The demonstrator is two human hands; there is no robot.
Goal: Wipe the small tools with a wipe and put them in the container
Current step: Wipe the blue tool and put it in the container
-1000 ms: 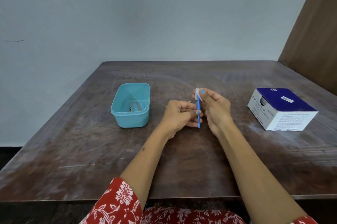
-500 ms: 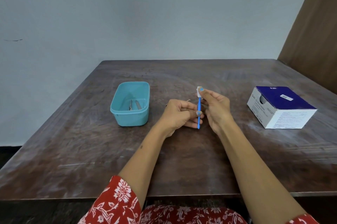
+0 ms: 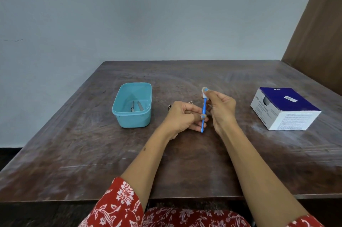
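We judge the wiping step to be in hand. Our left hand [image 3: 182, 117] pinches the slim blue plastic tool [image 3: 203, 114] low on its shaft, holding it nearly upright above the dark wooden table [image 3: 185, 162]. Our right hand [image 3: 220, 106] pinches the small white wipe [image 3: 204, 94] around the tool's upper tip, at twelve o'clock from the left-hand grip. The wipe sits at the very end of the tool, so we take the wipe stroke to be at or near its top.

The next move calls for releasing the wipe's hold on the tip and carrying the tool toward nine o'clock, to the open teal plastic container [image 3: 132, 121], which stands well apart from our hands. Inside it we see two slender metal tools [image 3: 137, 106] lying on the bottom.

At three o'clock stands a blue-and-white cardboard box of swabs [image 3: 285, 108]. Something small and dark peeks out just behind the left hand; we cannot tell what.
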